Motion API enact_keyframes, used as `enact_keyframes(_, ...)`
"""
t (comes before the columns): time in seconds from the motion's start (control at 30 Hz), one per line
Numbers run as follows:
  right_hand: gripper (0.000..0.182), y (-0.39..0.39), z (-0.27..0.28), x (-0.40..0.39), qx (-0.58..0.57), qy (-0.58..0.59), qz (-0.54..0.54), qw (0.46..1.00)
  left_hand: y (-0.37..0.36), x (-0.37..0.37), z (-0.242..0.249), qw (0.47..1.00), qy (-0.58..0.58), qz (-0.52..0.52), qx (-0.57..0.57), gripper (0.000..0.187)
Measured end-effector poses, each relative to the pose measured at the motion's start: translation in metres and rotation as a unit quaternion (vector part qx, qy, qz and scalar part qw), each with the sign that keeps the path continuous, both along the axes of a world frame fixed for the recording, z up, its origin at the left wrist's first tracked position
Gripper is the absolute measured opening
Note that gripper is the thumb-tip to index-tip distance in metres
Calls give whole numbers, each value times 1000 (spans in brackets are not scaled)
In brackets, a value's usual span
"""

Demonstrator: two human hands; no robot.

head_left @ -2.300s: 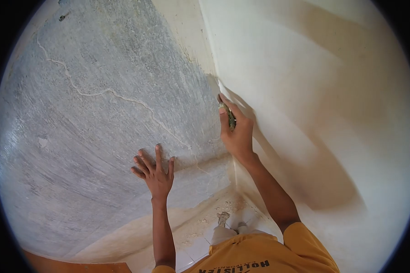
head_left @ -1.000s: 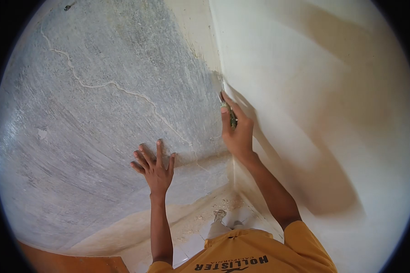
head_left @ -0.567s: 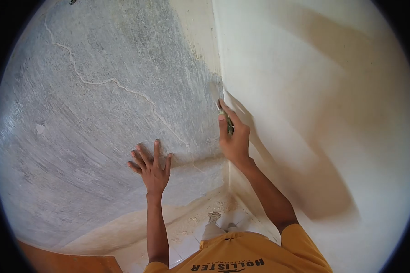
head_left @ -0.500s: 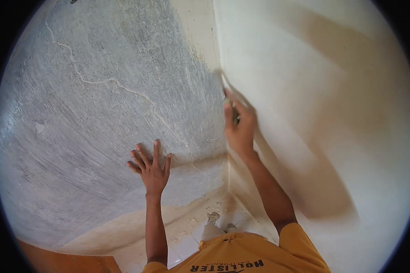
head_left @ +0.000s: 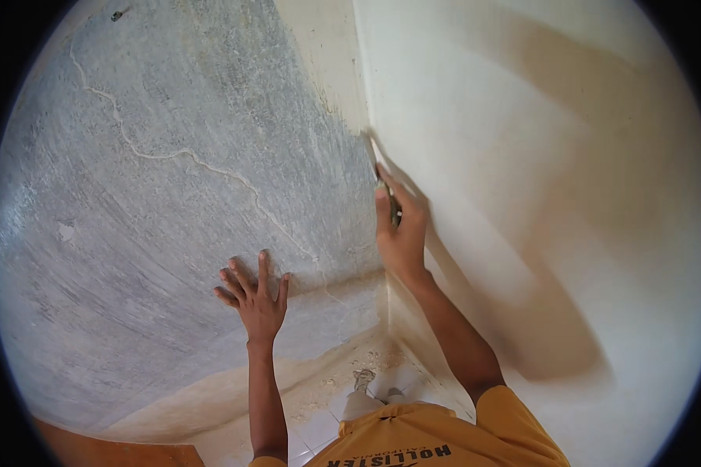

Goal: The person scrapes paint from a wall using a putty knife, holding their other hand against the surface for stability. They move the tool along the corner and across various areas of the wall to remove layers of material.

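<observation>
Head view: two hands, one hand tool and two walls meeting at one corner. The left hand lies on the scuffed grey wall, fingers spread. The right hand grips the hand tool, fingers closed round its handle, index finger pointing up along it; the thin end stands beyond the fingertips, at the corner. One wavy crack line runs above the left fingertips, ending to their right. The pale wall, right of the right-hand fingers, is smooth and shadowed. Far below both sets of fingers: pale floor tiles, scattered debris near the corner, and one orange surface at lower left.
</observation>
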State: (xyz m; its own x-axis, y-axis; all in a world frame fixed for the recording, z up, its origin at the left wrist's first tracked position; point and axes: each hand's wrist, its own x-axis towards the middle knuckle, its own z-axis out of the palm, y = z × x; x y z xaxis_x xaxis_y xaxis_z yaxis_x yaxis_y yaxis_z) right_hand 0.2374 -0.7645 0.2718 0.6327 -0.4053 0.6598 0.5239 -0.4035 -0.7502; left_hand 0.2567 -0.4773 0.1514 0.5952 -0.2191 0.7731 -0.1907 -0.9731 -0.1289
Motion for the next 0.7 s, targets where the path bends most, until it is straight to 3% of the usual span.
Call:
enact_keyframes(0.17,36,11,-49,-16,1,36,60,998,-1,1,1,1000,-15,4,19,73)
enact_keyframes(0.2,41,5,-60,-20,6,99,102,990,-1,1,2,999,-21,7,30,76)
enact_keyframes(0.27,45,10,-67,-26,74,64,125,987,-1,-1,4,999,-26,8,38,76)
enact_keyframes(0.33,52,8,-65,-26,103,41,139,984,-2,0,5,999,-32,10,38,76)
enact_keyframes(0.47,48,3,-40,-24,197,67,137,969,-1,1,-1,1000,-20,11,20,71)
enact_keyframes(0.5,47,-3,-38,-16,96,10,69,993,0,2,-2,1000,-15,10,12,69)
enact_keyframes(0.57,45,-12,-40,-3,-108,-99,-69,987,0,3,-4,1000,-12,10,10,70)
enact_keyframes(0.6,45,-8,-32,-11,-90,-39,-54,994,0,3,-5,1000,-11,10,9,71)
enact_keyframes(0.7,44,0,-45,-8,-111,-37,-37,993,0,3,-4,1000,-10,20,20,72)
